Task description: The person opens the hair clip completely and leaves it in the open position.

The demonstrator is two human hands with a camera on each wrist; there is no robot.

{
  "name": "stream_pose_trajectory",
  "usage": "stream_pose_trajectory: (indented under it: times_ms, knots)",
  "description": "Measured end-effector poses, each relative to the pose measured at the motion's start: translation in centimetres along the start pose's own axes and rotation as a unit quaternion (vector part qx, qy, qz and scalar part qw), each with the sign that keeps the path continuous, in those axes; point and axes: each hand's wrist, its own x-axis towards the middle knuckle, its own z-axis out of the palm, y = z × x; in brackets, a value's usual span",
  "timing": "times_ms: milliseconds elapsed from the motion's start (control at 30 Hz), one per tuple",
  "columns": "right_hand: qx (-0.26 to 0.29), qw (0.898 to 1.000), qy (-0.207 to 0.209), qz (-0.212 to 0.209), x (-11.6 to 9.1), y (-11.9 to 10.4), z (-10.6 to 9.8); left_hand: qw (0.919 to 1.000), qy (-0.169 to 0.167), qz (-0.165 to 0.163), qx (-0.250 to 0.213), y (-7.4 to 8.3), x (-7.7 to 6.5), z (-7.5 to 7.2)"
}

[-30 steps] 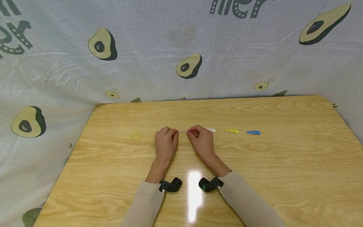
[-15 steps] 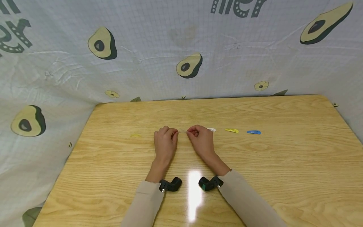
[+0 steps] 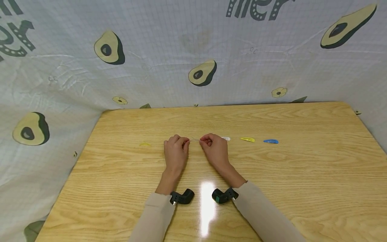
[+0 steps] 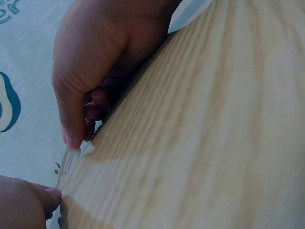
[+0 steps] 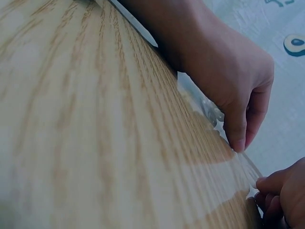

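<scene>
Left hand (image 3: 176,153) and right hand (image 3: 216,151), fingertips closed, pinch opposite ends of pale clip (image 4: 70,162), short of tabletop's (image 3: 121,185) far edge. Its outline now splits into two lines; likely flexing apart. Blue clip (image 3: 270,141), yellow clip (image 3: 247,139), white clip (image 3: 226,138) rightward.

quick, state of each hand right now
Left hand: closed, pinching one end of a thin pale strip.
Right hand: closed, pinching the strip's other end.

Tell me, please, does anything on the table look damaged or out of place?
Nothing clearly stands out: the white clip, yellow clip and blue clip lie roughly in line. A pale yellow strip lies apart, left of the left hand.
</scene>
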Motion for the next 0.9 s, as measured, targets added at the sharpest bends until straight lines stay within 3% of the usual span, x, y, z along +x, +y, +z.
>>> stream_pose_trajectory:
  times_ms: [567, 900]
  knots:
    - [-0.007, 1.000, -0.004, 0.007, 0.3, -0.2, -0.3, 0.9998, 0.006, -0.008, -0.019, 0.2, 0.2, -0.2]
    - [0.037, 0.999, -0.009, 0.028, 0.2, -0.4, -1.0, 0.9952, 0.037, -0.005, -0.090, 0.6, 0.0, -0.1]
